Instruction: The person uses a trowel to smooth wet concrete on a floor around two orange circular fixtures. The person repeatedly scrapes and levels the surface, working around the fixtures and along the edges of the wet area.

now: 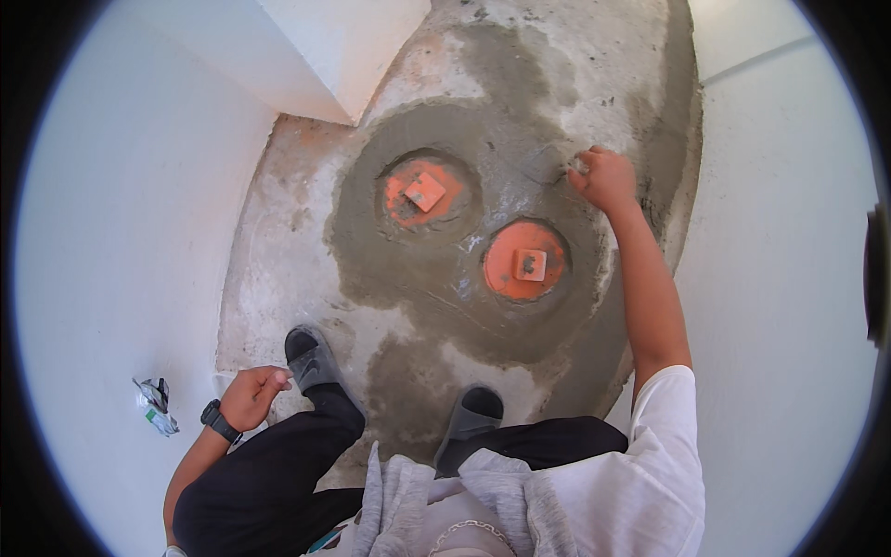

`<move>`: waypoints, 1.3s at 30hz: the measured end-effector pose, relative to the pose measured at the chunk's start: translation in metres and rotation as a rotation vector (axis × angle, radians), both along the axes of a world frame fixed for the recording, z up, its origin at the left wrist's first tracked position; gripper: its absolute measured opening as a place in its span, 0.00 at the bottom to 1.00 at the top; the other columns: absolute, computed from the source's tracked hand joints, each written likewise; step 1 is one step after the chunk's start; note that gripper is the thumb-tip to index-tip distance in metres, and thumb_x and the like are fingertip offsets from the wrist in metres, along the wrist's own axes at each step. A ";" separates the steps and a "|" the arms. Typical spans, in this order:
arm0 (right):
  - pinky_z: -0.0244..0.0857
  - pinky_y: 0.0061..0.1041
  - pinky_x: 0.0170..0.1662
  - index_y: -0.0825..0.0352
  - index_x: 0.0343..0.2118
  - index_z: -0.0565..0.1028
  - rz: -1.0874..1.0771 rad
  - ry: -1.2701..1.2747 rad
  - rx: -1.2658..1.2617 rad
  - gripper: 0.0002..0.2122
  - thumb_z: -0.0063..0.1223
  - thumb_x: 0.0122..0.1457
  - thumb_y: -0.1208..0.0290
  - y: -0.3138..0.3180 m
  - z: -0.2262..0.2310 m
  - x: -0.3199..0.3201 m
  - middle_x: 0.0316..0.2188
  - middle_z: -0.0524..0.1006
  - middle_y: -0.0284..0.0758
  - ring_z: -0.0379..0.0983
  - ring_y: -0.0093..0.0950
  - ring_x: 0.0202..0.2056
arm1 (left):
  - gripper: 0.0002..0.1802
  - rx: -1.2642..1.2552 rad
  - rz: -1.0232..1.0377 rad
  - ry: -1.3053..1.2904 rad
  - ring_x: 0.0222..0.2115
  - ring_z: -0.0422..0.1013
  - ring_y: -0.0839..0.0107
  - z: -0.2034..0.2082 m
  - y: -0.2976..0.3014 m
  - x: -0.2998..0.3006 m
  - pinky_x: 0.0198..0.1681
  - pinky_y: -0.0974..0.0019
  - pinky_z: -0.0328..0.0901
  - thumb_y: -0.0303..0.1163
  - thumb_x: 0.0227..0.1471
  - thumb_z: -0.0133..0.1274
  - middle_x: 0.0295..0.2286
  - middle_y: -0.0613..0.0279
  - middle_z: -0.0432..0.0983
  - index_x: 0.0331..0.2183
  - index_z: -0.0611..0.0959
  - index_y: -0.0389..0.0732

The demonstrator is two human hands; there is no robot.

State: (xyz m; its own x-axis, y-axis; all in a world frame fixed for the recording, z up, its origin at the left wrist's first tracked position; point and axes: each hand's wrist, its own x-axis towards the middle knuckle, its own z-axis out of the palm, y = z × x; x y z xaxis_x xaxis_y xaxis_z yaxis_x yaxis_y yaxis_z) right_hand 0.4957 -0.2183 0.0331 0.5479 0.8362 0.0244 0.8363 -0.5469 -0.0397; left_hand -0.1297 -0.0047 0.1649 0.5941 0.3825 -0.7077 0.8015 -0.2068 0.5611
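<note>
My right hand (605, 178) is closed at the right side of a patch of wet grey mortar (371, 265). What looks like a trowel (546, 165) extends left from its fingers, with the flat blade smeared grey against the mortar and the handle mostly hidden. Set into the mortar are two round orange caps: the far left cap (449, 197) is partly coated in grey, and the nearer right cap (501, 258) is cleaner. Each has a raised square in the middle. Over by my left knee, my left hand (252, 397) has its fingers curled and thumb pressed in, with nothing visible in it.
White walls rise at the left (139, 213) and right (789, 232), and a white wall corner (325, 65) juts in at the far left. My sandalled feet stand on the concrete floor (269, 251). A small plastic packet (156, 408) is at the left.
</note>
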 end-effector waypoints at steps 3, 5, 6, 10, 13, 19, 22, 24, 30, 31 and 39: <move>0.71 0.38 0.43 0.59 0.39 0.86 -0.048 0.042 -0.021 0.15 0.64 0.54 0.54 0.004 0.004 -0.001 0.36 0.83 0.33 0.81 0.36 0.39 | 0.28 -0.004 0.013 0.003 0.36 0.82 0.62 0.000 0.000 -0.001 0.43 0.63 0.73 0.47 0.71 0.45 0.33 0.48 0.86 0.44 0.85 0.28; 0.71 0.38 0.44 0.59 0.39 0.86 0.011 0.052 -0.027 0.15 0.64 0.55 0.54 0.007 0.003 -0.011 0.36 0.83 0.33 0.81 0.35 0.39 | 0.28 -0.004 0.011 0.008 0.36 0.82 0.62 -0.001 0.000 0.000 0.43 0.64 0.73 0.47 0.71 0.45 0.33 0.48 0.86 0.44 0.85 0.28; 0.71 0.38 0.44 0.58 0.39 0.86 0.077 0.038 -0.014 0.15 0.64 0.55 0.54 0.009 0.001 -0.019 0.36 0.83 0.33 0.81 0.35 0.39 | 0.28 -0.003 0.005 0.011 0.36 0.82 0.63 -0.001 0.001 0.000 0.44 0.64 0.73 0.47 0.71 0.45 0.33 0.48 0.86 0.44 0.85 0.28; 0.71 0.38 0.43 0.57 0.38 0.86 0.181 0.033 -0.004 0.14 0.63 0.55 0.55 0.018 -0.002 -0.032 0.35 0.83 0.32 0.81 0.35 0.38 | 0.28 0.003 -0.010 0.001 0.36 0.82 0.64 -0.001 0.002 0.003 0.44 0.64 0.73 0.47 0.71 0.45 0.33 0.48 0.86 0.45 0.85 0.28; 0.71 0.39 0.42 0.58 0.39 0.85 0.167 0.044 -0.055 0.14 0.63 0.55 0.54 0.024 -0.003 -0.029 0.36 0.83 0.33 0.81 0.35 0.38 | 0.27 -0.009 0.008 0.001 0.36 0.82 0.64 -0.001 0.002 0.004 0.44 0.64 0.73 0.46 0.71 0.45 0.33 0.48 0.86 0.45 0.85 0.29; 0.74 0.40 0.44 0.57 0.42 0.85 -0.009 0.043 -0.118 0.17 0.62 0.55 0.51 0.033 -0.004 -0.001 0.39 0.83 0.33 0.81 0.37 0.41 | 0.26 -0.016 0.013 0.004 0.37 0.82 0.64 0.000 0.003 0.004 0.44 0.65 0.73 0.45 0.71 0.45 0.33 0.48 0.86 0.45 0.85 0.29; 0.74 0.39 0.46 0.56 0.43 0.86 -0.100 0.014 -0.090 0.18 0.61 0.56 0.51 0.037 0.001 0.011 0.40 0.84 0.33 0.81 0.38 0.42 | 0.26 -0.005 0.018 0.012 0.36 0.82 0.64 0.000 0.003 0.003 0.44 0.64 0.73 0.45 0.71 0.45 0.33 0.48 0.86 0.45 0.85 0.29; 0.74 0.39 0.45 0.56 0.42 0.86 -0.066 0.029 -0.020 0.17 0.61 0.55 0.51 0.039 0.004 0.008 0.39 0.83 0.34 0.81 0.38 0.41 | 0.26 -0.011 0.024 0.010 0.36 0.82 0.64 0.000 0.003 0.003 0.43 0.64 0.73 0.45 0.71 0.45 0.33 0.49 0.86 0.45 0.85 0.30; 0.73 0.42 0.43 0.58 0.39 0.86 0.080 0.050 -0.080 0.16 0.61 0.55 0.52 0.063 0.004 -0.022 0.34 0.82 0.34 0.81 0.39 0.39 | 0.26 -0.019 0.030 0.013 0.36 0.81 0.64 -0.001 0.002 0.002 0.43 0.64 0.72 0.45 0.71 0.46 0.33 0.49 0.86 0.45 0.85 0.29; 0.73 0.42 0.43 0.58 0.38 0.86 0.113 0.043 -0.080 0.16 0.61 0.55 0.52 0.067 0.003 -0.024 0.33 0.82 0.35 0.81 0.39 0.38 | 0.26 -0.021 0.031 0.017 0.36 0.81 0.64 -0.001 0.003 0.001 0.43 0.64 0.72 0.45 0.71 0.46 0.33 0.49 0.86 0.45 0.85 0.29; 0.74 0.41 0.44 0.59 0.40 0.85 -0.032 -0.004 -0.064 0.17 0.60 0.56 0.52 0.074 0.005 -0.007 0.36 0.83 0.37 0.82 0.38 0.40 | 0.25 -0.011 0.039 0.016 0.35 0.82 0.64 -0.001 0.003 -0.001 0.43 0.64 0.72 0.45 0.71 0.46 0.33 0.49 0.86 0.44 0.86 0.30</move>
State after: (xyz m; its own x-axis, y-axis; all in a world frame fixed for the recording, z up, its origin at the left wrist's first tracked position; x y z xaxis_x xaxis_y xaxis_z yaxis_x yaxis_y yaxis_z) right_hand 0.4884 -0.1446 0.0376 0.5745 0.8181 -0.0266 0.8184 -0.5747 -0.0003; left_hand -0.1307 -0.0018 0.1639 0.5673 0.3972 -0.7213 0.8178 -0.1695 0.5499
